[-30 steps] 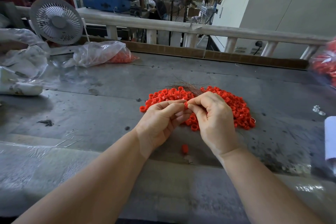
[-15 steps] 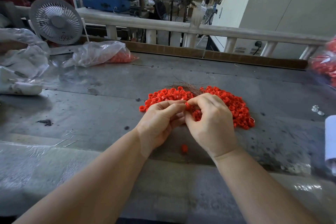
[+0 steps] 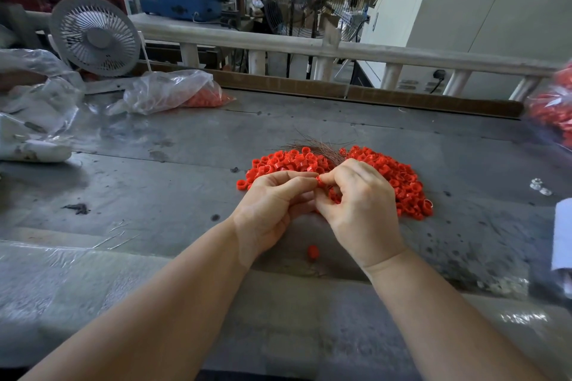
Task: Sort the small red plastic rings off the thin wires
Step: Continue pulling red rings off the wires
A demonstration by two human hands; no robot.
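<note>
A ring (image 3: 319, 180) could pop out and roll off the bench (image 3: 154, 195), like the stray one at 6 o'clock. The wires (image 3: 322, 147) could poke me too. My left hand (image 3: 272, 207) and right hand (image 3: 362, 210) both pinch that ring between curled fingertips, just at 6 o'clock of the pile (image 3: 402, 182).

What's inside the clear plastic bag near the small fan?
The clear plastic bag holds red rings bunched at its right end. The crumpled film hides the rest, so how many there are, or whether wires are mixed in, cannot be told.
</note>
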